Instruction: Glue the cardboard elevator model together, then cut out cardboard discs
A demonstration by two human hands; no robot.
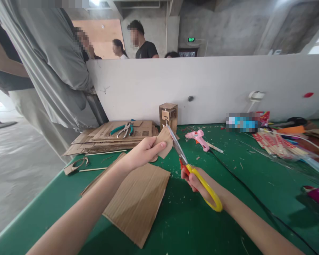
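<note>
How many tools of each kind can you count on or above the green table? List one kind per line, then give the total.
Scissors: 1, yellow-handled, held in the right hand, beside the cardboard piece in the left hand
Pliers: 1, lying on the cardboard stack
Glue gun: 1, pink, lying on the table
Total: 3

A cardboard piece is held by the left hand, with the scissors (gripped in the right hand) at its right edge. A cardboard sheet is laid beneath the left wrist. Behind, pliers are set on a cardboard stack, left of a glue gun.
</note>
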